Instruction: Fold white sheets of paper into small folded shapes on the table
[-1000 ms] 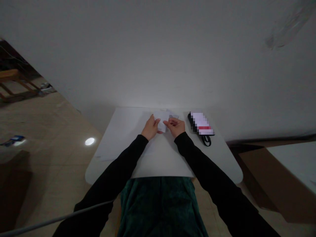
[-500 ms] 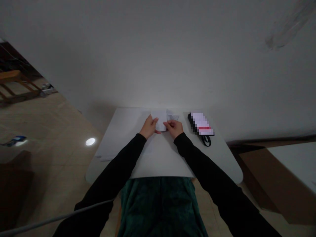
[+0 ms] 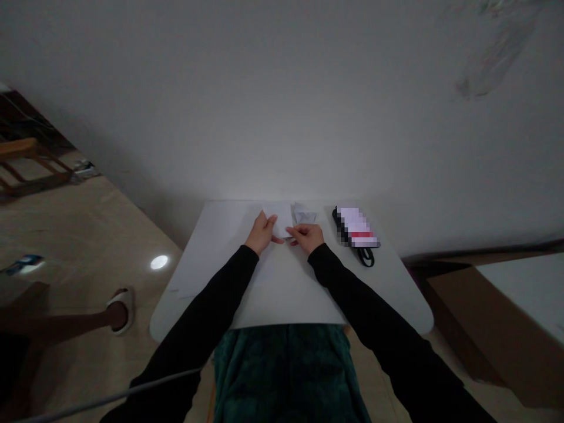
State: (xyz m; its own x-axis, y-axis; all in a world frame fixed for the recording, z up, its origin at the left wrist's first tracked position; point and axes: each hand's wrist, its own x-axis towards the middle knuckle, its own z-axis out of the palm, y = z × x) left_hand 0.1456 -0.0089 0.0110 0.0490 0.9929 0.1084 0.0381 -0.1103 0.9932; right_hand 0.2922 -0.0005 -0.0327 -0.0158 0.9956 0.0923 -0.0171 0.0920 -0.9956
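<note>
A white sheet of folded paper [image 3: 280, 217] stands between my hands near the far side of the white table [image 3: 198, 276]. My left hand [image 3: 261, 233] grips its left edge, and my right hand [image 3: 306, 237] pinches its lower right corner. Just right of the sheet lies a smaller pale grey, translucent piece [image 3: 305, 214], with my right hand nearest to it. The part of the sheet behind my fingers is hidden.
A black packet with a pixelated white and red label [image 3: 356, 228] and a dark loop lies at the table's right. A person's foot in a white slipper [image 3: 118, 311] is on the tiled floor at left. A cardboard box [image 3: 489, 329] stands at right.
A foot in a white slipper has come into view at lower left. The sheet and both my hands have shifted slightly left, and the whole view has tilted a little.
</note>
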